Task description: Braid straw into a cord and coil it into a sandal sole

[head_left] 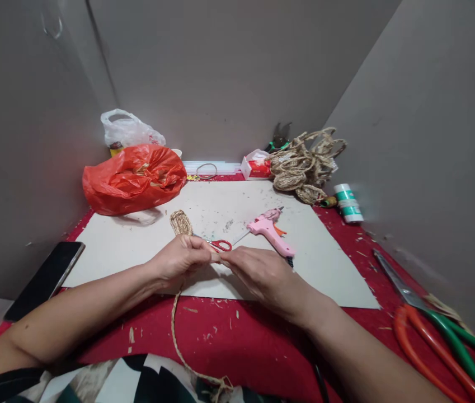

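Note:
My left hand and my right hand meet over the front of a white board, both pinching a braided straw rope that trails down toward my lap. A small coiled oval of the same braid lies on the board just beyond my left hand. Small red-handled scissors lie right behind my fingers. A pink glue gun rests on the board beyond my right hand.
A red plastic bag and a white bag sit at the back left. A pile of braided rope and a green-white tape roll are at the back right. Large shears lie at right, a phone at left. Grey walls enclose the red table.

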The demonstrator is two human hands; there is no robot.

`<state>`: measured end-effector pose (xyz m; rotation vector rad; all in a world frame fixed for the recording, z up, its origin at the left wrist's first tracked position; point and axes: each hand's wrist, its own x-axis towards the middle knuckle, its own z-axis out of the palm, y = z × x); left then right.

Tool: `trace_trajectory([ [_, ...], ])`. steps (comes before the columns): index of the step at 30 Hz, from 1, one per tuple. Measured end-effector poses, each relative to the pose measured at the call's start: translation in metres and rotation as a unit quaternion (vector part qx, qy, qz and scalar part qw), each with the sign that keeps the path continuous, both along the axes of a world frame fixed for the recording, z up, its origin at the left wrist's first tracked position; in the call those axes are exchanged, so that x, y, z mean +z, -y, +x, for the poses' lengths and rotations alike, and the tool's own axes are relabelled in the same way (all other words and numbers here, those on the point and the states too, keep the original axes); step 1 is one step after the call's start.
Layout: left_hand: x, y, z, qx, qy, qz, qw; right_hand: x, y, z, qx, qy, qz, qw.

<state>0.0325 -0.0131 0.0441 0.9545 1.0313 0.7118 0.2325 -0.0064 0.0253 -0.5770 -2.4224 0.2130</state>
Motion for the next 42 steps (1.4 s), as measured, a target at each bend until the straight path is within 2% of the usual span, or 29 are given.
trace_trajectory([
  [4,0.006,0.003,-0.002,0.006,-0.039,0.095,0.995,0.001,0.003,-0.006,-0.050,-0.020,-0.059,0.997],
  [6,0.008,0.004,-0.005,-0.002,-0.071,0.167,0.983,0.003,0.005,-0.011,-0.061,-0.055,-0.148,0.986],
  [7,0.008,0.004,-0.007,-0.010,-0.090,0.201,0.975,0.004,0.006,-0.015,-0.060,-0.077,-0.220,0.971],
  [8,0.008,0.005,-0.009,-0.019,-0.111,0.235,0.965,0.004,0.006,-0.018,-0.056,-0.104,-0.307,0.944],
  [9,0.008,0.007,-0.012,-0.025,-0.137,0.272,0.952,0.004,0.007,-0.023,-0.044,-0.132,-0.403,0.904],
  [11,0.006,0.012,-0.017,-0.032,-0.200,0.356,0.912,0.005,0.008,-0.031,-0.010,-0.185,-0.582,0.792],
  [12,0.005,0.015,-0.020,-0.034,-0.230,0.396,0.888,0.007,0.008,-0.036,0.005,-0.207,-0.647,0.734],
  [13,0.005,0.019,-0.022,-0.035,-0.255,0.427,0.867,0.008,0.007,-0.039,0.015,-0.222,-0.693,0.686],
  [14,0.005,0.022,-0.025,-0.032,-0.271,0.446,0.852,0.011,0.007,-0.043,0.019,-0.229,-0.721,0.654],
  [15,0.005,0.024,-0.028,-0.025,-0.275,0.450,0.849,0.013,0.005,-0.045,0.019,-0.227,-0.735,0.639],
  [16,0.005,0.024,-0.032,-0.012,-0.266,0.440,0.857,0.016,0.002,-0.047,0.014,-0.221,-0.735,0.641],
  [17,0.006,0.023,-0.036,0.009,-0.249,0.421,0.872,0.018,-0.002,-0.049,0.006,-0.212,-0.724,0.656],
  [19,0.006,0.017,-0.046,0.063,-0.206,0.369,0.904,0.020,-0.015,-0.052,-0.029,-0.200,-0.672,0.712],
  [22,0.002,-0.001,-0.062,0.148,-0.160,0.298,0.929,0.015,-0.043,-0.061,-0.155,-0.149,-0.547,0.809],
  [23,0.000,-0.007,-0.067,0.173,-0.148,0.281,0.932,0.011,-0.054,-0.066,-0.201,-0.108,-0.506,0.832],
  [24,-0.004,-0.013,-0.071,0.196,-0.135,0.267,0.934,0.006,-0.064,-0.072,-0.224,-0.085,-0.483,0.842],
  [27,-0.015,-0.023,-0.079,0.248,-0.098,0.225,0.937,-0.008,-0.091,-0.092,-0.240,-0.048,-0.447,0.860],
  [31,-0.024,-0.026,-0.079,0.276,-0.070,0.170,0.943,-0.019,-0.111,-0.113,-0.250,-0.007,-0.419,0.873],
  [36,-0.025,-0.027,-0.077,0.282,-0.071,0.162,0.943,-0.022,-0.109,-0.118,-0.239,0.028,-0.420,0.875],
  [42,-0.030,-0.029,-0.076,0.273,-0.076,0.158,0.946,-0.018,-0.098,-0.114,-0.257,0.028,-0.383,0.887],
])
